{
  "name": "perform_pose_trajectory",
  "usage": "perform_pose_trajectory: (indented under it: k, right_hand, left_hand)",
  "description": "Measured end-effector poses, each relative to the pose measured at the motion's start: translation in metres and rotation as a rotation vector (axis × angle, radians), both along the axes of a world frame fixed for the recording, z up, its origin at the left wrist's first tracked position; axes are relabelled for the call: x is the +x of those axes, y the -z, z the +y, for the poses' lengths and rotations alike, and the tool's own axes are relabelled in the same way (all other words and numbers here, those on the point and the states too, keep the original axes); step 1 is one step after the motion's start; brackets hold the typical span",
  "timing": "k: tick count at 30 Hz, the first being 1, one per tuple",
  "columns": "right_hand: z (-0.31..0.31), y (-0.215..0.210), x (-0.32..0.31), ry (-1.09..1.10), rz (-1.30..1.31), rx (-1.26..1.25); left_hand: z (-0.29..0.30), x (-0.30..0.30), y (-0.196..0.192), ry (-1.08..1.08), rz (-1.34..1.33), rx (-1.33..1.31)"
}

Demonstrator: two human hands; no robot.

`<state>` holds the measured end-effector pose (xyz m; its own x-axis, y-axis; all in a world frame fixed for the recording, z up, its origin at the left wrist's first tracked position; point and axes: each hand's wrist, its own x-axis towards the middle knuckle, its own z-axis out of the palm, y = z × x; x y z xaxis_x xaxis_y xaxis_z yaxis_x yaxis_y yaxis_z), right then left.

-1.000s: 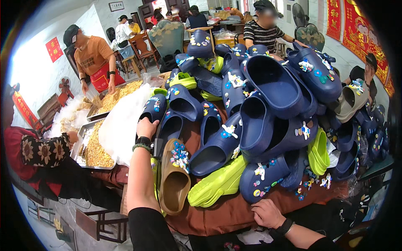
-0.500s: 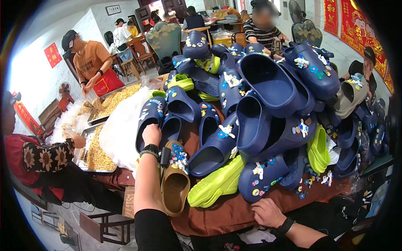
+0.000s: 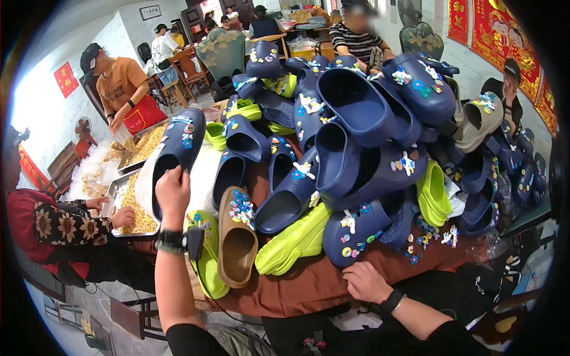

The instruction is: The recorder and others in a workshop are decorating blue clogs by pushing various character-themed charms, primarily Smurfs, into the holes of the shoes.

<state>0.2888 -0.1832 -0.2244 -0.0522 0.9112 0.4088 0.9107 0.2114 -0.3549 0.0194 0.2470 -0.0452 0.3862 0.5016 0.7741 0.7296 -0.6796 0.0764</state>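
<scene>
left hand (image 3: pixel 172 193) grips a navy clog (image 3: pixel 177 157); right hand (image 3: pixel 366 282) rests loosely open on brown cloth (image 3: pixel 309 285).

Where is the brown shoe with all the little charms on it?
In the head view, the brown clog lies at the table's front left edge, between two lime green clogs, just right of the left hand.

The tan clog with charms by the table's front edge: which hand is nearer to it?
Left. The left hand, gripping a navy clog, is just left of the tan clog; the right hand rests on the brown tablecloth, farther right.
</scene>
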Motion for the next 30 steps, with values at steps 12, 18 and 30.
perform_pose_trajectory:
  k: [12,18,30]
  right_hand:
    - [-0.016,0.004,-0.007,-0.009,0.055,0.070]
    - [-0.018,0.021,-0.010,0.144,0.527,0.137]
    - [-0.093,-0.001,0.008,0.285,1.110,-0.275]
  left_hand:
    - [-0.283,-0.064,0.006,0.480,0.128,-0.346]
    - [-0.347,-0.047,0.077,0.677,0.263,-0.365]
    - [-0.365,-0.018,0.144,0.856,0.413,-0.445]
